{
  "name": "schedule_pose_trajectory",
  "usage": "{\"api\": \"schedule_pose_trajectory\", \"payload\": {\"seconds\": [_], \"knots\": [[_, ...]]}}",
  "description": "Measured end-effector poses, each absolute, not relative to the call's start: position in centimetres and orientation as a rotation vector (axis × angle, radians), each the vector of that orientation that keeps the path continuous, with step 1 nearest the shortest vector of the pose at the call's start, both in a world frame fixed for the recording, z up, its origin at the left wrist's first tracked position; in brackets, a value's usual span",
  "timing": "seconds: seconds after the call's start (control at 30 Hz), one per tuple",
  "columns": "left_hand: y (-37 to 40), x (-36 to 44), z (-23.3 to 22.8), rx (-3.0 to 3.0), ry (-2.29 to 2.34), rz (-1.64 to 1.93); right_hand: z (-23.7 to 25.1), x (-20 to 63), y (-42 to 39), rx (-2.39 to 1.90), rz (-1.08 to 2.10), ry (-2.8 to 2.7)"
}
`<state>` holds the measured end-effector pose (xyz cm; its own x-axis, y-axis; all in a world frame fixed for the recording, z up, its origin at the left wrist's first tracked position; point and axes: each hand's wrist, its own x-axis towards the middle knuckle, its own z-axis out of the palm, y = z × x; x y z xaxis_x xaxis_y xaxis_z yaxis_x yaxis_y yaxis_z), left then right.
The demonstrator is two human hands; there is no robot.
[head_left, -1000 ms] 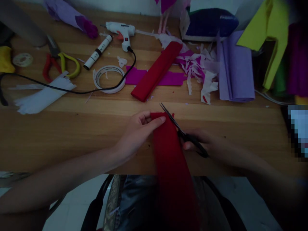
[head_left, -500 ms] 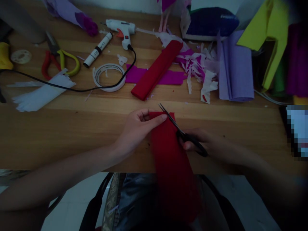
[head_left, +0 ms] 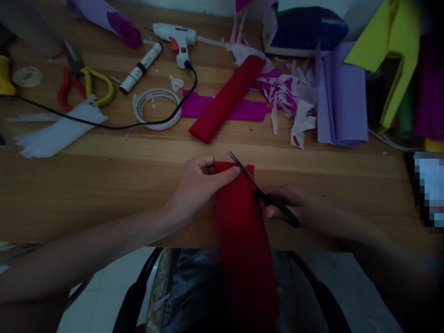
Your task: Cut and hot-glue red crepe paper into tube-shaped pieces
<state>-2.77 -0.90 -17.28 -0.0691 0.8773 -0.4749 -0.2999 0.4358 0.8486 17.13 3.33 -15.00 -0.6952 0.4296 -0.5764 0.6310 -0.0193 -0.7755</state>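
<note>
Barely shifted, the scissors (head_left: pixel 258 187) in the right hand (head_left: pixel 294 206) bite the red paper's (head_left: pixel 243 222) top edge — left hand (head_left: pixel 199 182) pinching it — most of it uncut.

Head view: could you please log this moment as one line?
left hand: pinches red crepe paper top | right hand: holds scissors, blades at paper's top edge | wooden table

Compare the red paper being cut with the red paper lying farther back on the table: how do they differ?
The red strip in hand is pinched by the left hand and hangs over the table edge; the folded red roll lies untouched, slanted across magenta paper. Scissors in the right hand meet the strip's top; nothing cuts the roll. Both look like red crepe.
</note>
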Motion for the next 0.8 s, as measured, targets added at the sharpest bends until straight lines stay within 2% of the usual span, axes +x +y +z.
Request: {"api": "schedule_pose_trajectory", "payload": {"seconds": [0.63, 0.8], "knots": [[-0.89, -2.95, -17.44, 0.623, 1.175, 1.066, -14.97, 17.43, 3.32, 1.092, -1.833, 2.095], [-0.82, -2.99, -17.54, 0.666, 1.163, 1.081, -14.96, 17.64, 3.15, 1.153, -1.760, 2.102]]}}
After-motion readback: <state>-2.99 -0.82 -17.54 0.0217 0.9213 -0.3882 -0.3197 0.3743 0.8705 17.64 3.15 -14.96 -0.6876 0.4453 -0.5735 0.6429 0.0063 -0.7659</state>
